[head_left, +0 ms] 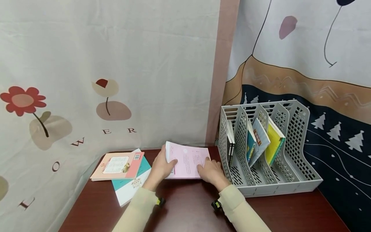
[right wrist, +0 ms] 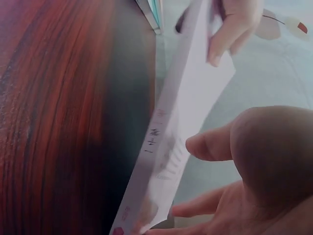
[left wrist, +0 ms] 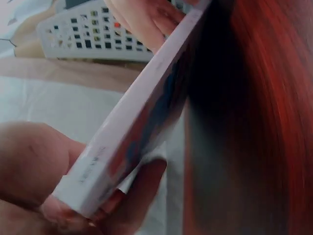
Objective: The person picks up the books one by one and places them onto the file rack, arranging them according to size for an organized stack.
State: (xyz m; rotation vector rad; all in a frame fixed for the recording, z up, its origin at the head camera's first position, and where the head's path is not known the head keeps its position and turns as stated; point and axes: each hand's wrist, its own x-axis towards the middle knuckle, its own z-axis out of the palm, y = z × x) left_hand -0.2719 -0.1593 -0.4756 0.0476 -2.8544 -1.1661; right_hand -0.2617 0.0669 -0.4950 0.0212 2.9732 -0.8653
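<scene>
A thick pink book [head_left: 186, 159] is held up over the table, its printed face upward and its spine [left wrist: 117, 117] toward me. My left hand [head_left: 162, 165] grips its left end, thumb on the upper face and fingers beneath, as the left wrist view shows. At the right end, my right hand [head_left: 213, 172] holds the book with the thumb [right wrist: 210, 144] on the upper face and other fingers by the edge. The pages at the left end bend up slightly. A coloured cover shows on the book's underside in the left wrist view.
Left of the hands, an orange-pink book [head_left: 117, 166] lies on a teal and white book [head_left: 133, 183]. A grey slotted file rack [head_left: 287, 187] stands at the right with several upright books, among them a yellow one [head_left: 273, 141]. Printed curtains [head_left: 174, 80] hang behind the dark red table [head_left: 185, 209].
</scene>
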